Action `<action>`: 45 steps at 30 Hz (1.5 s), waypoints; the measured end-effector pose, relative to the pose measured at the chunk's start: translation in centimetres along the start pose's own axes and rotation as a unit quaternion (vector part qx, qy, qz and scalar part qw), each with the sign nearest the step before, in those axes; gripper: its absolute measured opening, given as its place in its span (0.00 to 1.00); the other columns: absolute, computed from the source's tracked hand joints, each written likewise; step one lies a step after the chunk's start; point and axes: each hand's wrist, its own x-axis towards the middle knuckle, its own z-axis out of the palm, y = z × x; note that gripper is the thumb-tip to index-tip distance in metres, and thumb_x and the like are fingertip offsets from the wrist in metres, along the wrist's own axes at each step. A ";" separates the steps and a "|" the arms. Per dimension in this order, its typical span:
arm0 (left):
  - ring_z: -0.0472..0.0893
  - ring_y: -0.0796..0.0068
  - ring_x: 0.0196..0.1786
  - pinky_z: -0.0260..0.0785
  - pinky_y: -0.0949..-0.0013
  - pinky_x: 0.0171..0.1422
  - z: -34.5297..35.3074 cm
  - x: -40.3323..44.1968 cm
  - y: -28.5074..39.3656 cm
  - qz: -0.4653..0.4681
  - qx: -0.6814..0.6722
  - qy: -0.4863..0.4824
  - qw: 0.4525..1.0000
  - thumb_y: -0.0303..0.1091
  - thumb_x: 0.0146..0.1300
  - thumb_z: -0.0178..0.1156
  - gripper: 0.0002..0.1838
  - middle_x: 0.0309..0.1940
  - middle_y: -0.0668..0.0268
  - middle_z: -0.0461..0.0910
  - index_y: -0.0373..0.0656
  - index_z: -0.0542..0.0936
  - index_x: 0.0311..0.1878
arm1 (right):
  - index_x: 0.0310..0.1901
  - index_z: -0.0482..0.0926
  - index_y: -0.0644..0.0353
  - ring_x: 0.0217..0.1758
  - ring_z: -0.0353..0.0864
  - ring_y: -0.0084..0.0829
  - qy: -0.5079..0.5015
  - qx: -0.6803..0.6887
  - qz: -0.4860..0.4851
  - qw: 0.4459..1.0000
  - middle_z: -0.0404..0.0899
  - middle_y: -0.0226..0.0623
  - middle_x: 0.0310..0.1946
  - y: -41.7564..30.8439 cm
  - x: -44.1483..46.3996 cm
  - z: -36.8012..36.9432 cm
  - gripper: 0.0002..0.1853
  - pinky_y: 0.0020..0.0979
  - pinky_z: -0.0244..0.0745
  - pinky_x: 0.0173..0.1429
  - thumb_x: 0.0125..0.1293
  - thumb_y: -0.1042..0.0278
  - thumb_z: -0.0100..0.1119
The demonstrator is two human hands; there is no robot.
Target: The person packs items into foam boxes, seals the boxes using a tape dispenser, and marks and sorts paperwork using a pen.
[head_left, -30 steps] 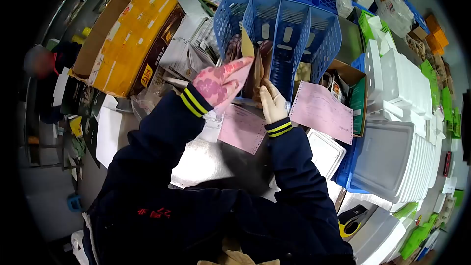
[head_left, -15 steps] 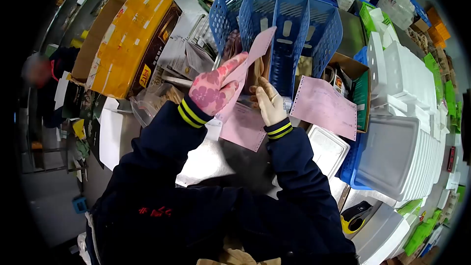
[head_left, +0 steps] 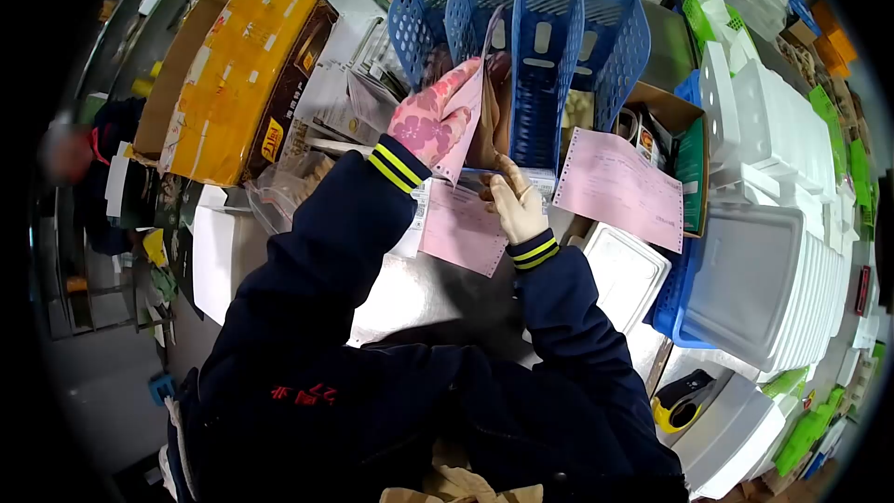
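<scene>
My left hand (head_left: 430, 121), in a pink flowered glove, is closed on a pink printed sheet (head_left: 469, 135). The sheet stands nearly upright, its upper part inside a slot of the blue perforated file rack (head_left: 540, 84). My right hand (head_left: 518, 203), in a pale glove that leaves fingertips bare, is at the front of the same slot. Its fingers are closed at the lower edge of a brown paper-like piece (head_left: 494, 130); the exact grip is partly hidden. Below lies another pink sheet (head_left: 461, 231) on the table. A third pink printed form (head_left: 619, 186) rests to the right.
A yellow-taped carton (head_left: 237, 70) stands at the left, near a clear plastic bag (head_left: 289, 191). On the right are a white lid (head_left: 622, 275), a blue crate (head_left: 670, 312), stacked white foam boxes (head_left: 782, 130) and a yellow-black tape tool (head_left: 680, 401). Another person (head_left: 107, 168) is at far left.
My left hand has moved the pink sheet forward and down into the rack's slot, and the sheet is now more upright. My right hand stays near the slot's front.
</scene>
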 end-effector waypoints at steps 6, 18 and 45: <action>0.62 0.72 0.66 0.51 0.75 0.67 0.4 2.4 -2.7 0.012 0.009 -0.013 1.000 0.21 0.56 0.51 0.30 0.63 0.60 0.64 0.39 0.60 0.65 | 0.62 0.61 0.62 0.35 0.73 0.18 0.009 0.020 0.003 1.000 0.76 0.35 0.40 -0.8 -0.5 0.0 0.23 0.19 0.70 0.38 0.66 0.68 0.47; 0.75 0.50 0.49 0.67 0.61 0.54 3.1 3.3 -6.3 -0.053 0.233 0.100 0.966 0.37 0.59 0.53 0.29 0.50 0.52 0.75 0.53 0.60 0.65 | 0.62 0.61 0.64 0.32 0.72 0.16 0.037 0.041 0.025 0.998 0.76 0.31 0.36 0.0 -0.8 -0.3 0.22 0.17 0.69 0.35 0.67 0.70 0.46; 0.79 0.58 0.46 0.70 0.61 0.50 5.9 -3.0 -1.9 -0.074 0.217 0.024 0.973 0.52 0.56 0.57 0.40 0.46 0.48 0.76 0.41 0.55 0.66 | 0.59 0.64 0.67 0.34 0.73 0.17 0.039 0.004 0.053 0.998 0.77 0.32 0.38 1.1 -4.4 0.3 0.21 0.17 0.68 0.36 0.65 0.70 0.48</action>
